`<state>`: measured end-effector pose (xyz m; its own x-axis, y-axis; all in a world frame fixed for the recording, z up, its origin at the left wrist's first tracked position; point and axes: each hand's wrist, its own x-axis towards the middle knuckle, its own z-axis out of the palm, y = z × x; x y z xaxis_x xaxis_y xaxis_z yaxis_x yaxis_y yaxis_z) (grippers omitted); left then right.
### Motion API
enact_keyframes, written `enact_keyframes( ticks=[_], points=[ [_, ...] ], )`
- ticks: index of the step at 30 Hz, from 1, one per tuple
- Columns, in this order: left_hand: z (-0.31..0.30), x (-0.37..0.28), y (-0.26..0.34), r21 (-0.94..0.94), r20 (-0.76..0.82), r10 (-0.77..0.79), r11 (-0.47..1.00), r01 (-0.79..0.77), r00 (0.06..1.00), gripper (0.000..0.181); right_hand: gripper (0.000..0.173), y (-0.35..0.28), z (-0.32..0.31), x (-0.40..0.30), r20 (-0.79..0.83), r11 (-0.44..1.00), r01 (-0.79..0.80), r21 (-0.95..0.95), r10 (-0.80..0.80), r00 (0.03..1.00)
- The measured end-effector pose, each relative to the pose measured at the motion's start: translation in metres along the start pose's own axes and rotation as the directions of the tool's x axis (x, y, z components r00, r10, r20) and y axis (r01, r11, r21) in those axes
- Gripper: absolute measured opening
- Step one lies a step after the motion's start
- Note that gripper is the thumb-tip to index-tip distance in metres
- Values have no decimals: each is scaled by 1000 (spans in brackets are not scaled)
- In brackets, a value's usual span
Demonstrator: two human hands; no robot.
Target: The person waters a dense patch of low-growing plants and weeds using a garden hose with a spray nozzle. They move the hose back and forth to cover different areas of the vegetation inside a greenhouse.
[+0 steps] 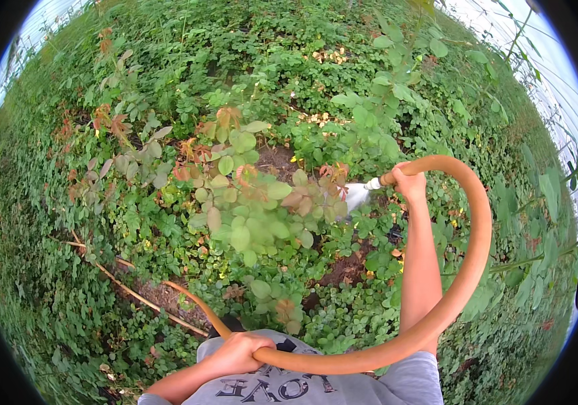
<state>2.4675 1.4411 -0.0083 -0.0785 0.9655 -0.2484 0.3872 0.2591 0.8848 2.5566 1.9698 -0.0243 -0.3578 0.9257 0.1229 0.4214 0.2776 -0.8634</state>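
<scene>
A thick orange-brown hose (478,217) curves in a wide loop on the right, in front of my right forearm. My right hand (409,181) grips it just behind the white nozzle (372,184), which points left. White water spray (356,196) comes out of the nozzle onto the low plants, partly hidden by reddish leaves. At my waist, my left hand (242,351) is closed around a lower stretch of the hose. Beyond that hand the hose runs up and left towards the ground.
Leafy bushes (248,202) with green and reddish leaves rise before me. Dense green ground plants surround me, with bare soil (344,268) showing in patches. A thin cane (137,295) lies at the lower left. Tall stems (532,260) stand close at right.
</scene>
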Motion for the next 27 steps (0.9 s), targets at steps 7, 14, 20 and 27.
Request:
enact_keyframes(
  ticks=[7, 14, 20, 27],
  points=[
    [-5, 1, -2, -23, 10, 34, 999, -34, 999, 29, 13, 17, 2, 10, 31, 997, 76, 22, -77, 997],
    [-3, -3, -16, -72, -55, 41, 996, -45, 998, 25, 15, -37, 60, -8, 222, 953, -239, 184, 196, 955],
    [-2, -2, -21, -25, -127, 117, 992, -121, 985, 25, 24, -27, 83, 17, 271, 926, -188, 326, 100, 957],
    [-5, -7, -31, -46, -195, 113, 991, -125, 974, 24, 36, -82, 136, 20, 347, 886, -297, 355, 170, 922]
  ],
)
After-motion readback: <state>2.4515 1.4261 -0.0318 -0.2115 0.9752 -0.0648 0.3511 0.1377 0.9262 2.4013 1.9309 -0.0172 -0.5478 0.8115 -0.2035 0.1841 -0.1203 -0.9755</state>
